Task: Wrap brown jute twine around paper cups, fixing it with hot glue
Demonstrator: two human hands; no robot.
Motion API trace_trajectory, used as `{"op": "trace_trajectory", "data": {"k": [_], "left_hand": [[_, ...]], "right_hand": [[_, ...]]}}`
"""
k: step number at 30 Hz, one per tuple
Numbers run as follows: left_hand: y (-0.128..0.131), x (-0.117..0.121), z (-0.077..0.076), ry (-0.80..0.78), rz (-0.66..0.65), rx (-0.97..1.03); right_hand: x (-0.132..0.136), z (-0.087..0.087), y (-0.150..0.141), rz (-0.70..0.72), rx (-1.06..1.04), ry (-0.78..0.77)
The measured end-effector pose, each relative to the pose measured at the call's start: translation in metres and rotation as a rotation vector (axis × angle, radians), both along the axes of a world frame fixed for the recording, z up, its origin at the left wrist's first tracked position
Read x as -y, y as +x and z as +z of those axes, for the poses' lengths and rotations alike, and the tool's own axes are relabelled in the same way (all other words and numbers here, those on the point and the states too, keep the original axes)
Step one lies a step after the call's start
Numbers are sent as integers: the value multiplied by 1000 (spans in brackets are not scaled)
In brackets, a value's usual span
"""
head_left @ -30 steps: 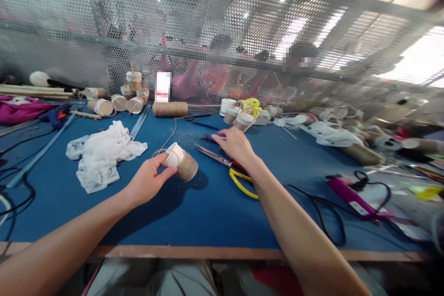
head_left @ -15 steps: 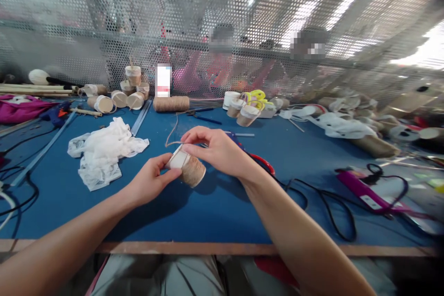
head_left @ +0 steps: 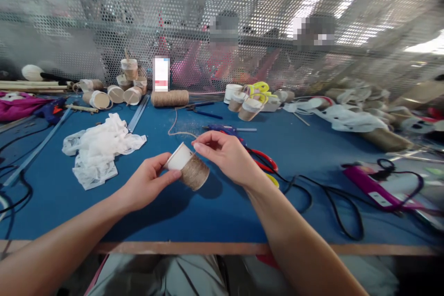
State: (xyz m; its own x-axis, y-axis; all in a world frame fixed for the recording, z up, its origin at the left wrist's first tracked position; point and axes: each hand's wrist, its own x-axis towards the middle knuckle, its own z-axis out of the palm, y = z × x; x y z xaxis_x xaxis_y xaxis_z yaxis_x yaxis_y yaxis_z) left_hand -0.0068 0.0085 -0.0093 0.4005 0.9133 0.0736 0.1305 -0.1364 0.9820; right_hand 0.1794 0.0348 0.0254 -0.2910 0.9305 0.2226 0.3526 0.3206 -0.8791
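Gripping a small tapered cup (head_left: 194, 173) by its rim end, the left hand (head_left: 147, 182) holds it tilted above the blue bench (head_left: 138, 226), near the middle of its front edge. Smooth white shows below the rim; coarse brown twine, wound in tight rings, covers the rest. The right hand (head_left: 229, 155) pinches a thin strand of twine (head_left: 171, 126) between thumb and fingertips, beside the wrapping; the strand trails back to a fat, ribbed cylindrical spool (head_left: 169, 98) near the far edge. Crumpled, sheer white fabric (head_left: 100, 148) lies toward the left edge.

Inside the held cup, the contents are hidden. Similar cups (head_left: 130, 70) are stacked along the far edge, left of the spool, a thin upright piece rising from the topmost. Right of the spool, pale cups (head_left: 249, 110) cluster against bright yellow loops (head_left: 259, 88).
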Motion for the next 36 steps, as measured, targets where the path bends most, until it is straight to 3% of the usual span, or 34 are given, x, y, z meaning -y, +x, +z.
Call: {"op": "trace_trajectory", "data": {"k": [21,28,36], "left_hand": [[-2,9,2,112,-36,77],[-5,8,-2,226,-52,-1],[-5,6,0,238,-61,-71]], "right_hand": [[5,-3,-1,-34,8,5],[9,-1,-4,-16,44,15],[11,-2,-6,-30,109,116]]}}
